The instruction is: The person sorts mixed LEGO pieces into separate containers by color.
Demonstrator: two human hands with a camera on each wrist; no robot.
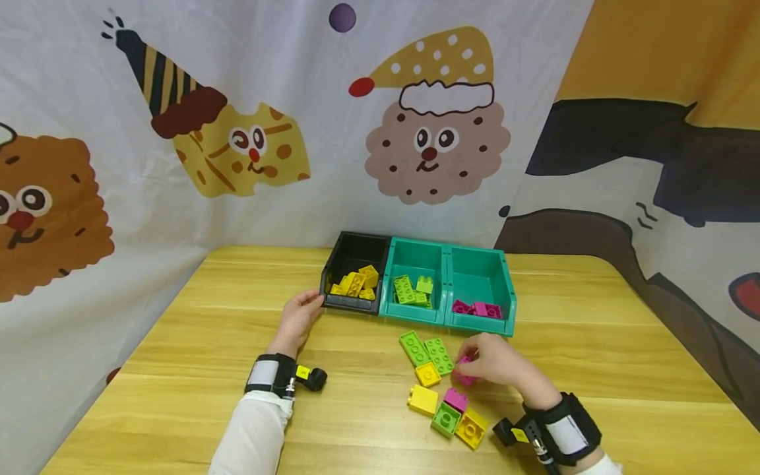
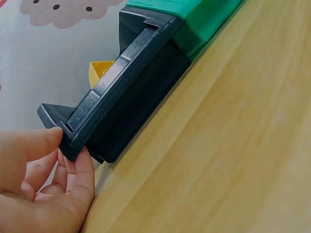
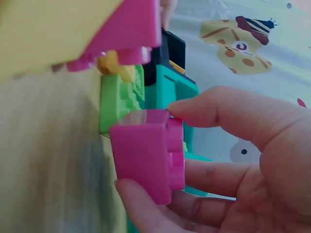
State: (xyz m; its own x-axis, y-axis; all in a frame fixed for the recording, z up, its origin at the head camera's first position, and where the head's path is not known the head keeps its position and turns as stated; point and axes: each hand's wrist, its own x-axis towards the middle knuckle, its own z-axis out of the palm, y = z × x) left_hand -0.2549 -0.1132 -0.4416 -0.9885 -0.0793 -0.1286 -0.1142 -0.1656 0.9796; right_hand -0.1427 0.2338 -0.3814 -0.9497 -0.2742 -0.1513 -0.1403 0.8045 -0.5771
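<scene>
A: Where is the pink brick [image 3: 148, 153]?
B: Just above the desk [image 1: 594, 343], beside the two flat green bricks [image 1: 426, 350], pinched between the thumb and fingers of the right hand [image 1: 495, 361].
A: And the left hand [image 1: 297, 318]?
B: Its thumb and fingertips clasp the near corner of the black bin [image 2: 121, 92], which holds yellow bricks.
A: How should the step go?
B: I'd keep the pinch square, lift clear of the loose pile, and hold the bins steady; pink ones lie in the right teal bin [image 1: 482, 280].
</scene>
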